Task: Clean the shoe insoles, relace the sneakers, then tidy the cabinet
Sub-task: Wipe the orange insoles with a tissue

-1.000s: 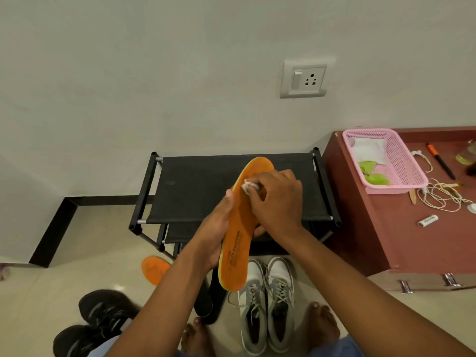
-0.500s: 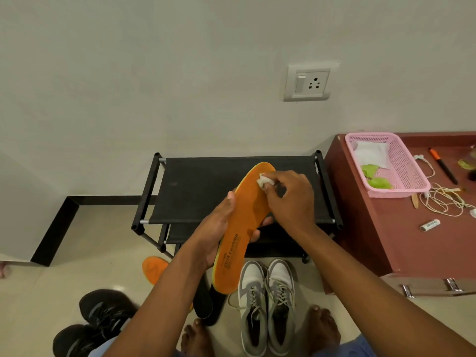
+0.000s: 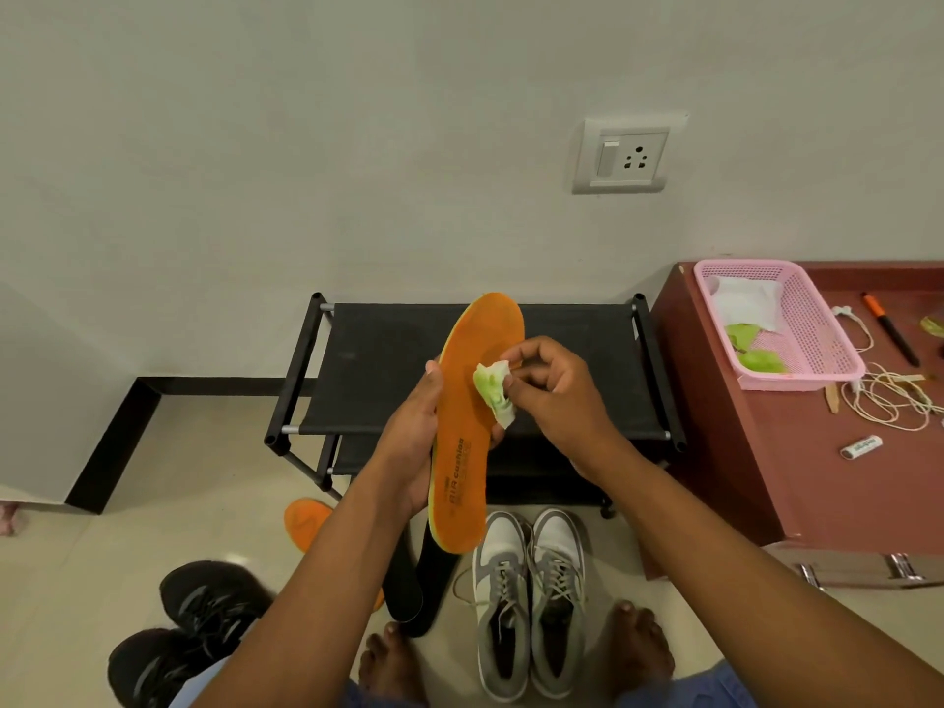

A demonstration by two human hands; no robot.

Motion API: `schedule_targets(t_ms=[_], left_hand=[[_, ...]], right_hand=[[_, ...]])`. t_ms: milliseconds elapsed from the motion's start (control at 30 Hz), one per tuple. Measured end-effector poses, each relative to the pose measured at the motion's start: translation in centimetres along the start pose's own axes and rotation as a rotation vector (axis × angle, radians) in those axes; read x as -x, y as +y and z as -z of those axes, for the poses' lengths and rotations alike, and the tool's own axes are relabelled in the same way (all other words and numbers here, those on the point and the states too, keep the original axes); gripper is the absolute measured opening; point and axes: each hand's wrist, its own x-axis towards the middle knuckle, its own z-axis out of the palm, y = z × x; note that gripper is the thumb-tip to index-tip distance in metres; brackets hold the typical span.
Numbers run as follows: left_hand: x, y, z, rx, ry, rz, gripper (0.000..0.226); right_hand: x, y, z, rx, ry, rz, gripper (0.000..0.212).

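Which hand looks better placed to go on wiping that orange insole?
The right hand: its fingertips already pinch the crumpled wipe against the orange insole. The left hand grips the insole's edge to steady it, so it is busy.

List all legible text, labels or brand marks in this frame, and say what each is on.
"AIR cushion": printed in dark letters along the orange insole held in the left hand.
Smaller print below it on the insole: too blurred to read.
Label on the small white tube on the cabinet top: too small to read.
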Motion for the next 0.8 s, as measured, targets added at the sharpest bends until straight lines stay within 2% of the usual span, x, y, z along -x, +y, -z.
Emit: schedule_targets(t_ms=[233,367,433,600,800], left_hand=[[0.0,-0.1,-0.5,0.06,-0.011,0.082,0.058],[-0.3,-0.1,-0.1,0.07,0.019,0.062,0.06],[-0.4,0.0,0.1,0.036,0.038,0.032,0.057],[-0.1,-0.2,-0.2,0.006,0.019,0.003,0.044],[0.4,-0.3,-0.7,-0.023,-0.054,0.023,0.033]], right_hand=[[-0.1,1.1,-0.2,0.359,0.168,0.129,0.017],[0.2,1.2,-0.1,0.465,0.136,0.223,0.016],[0.5,1.2,-0.2,0.481,0.107,0.258,0.015],[0.6,1.6,-0.7,0.636,0.134,0.297,0.037],[0.3,1.9,-0.8,0.663,0.227,0.388,0.028]])
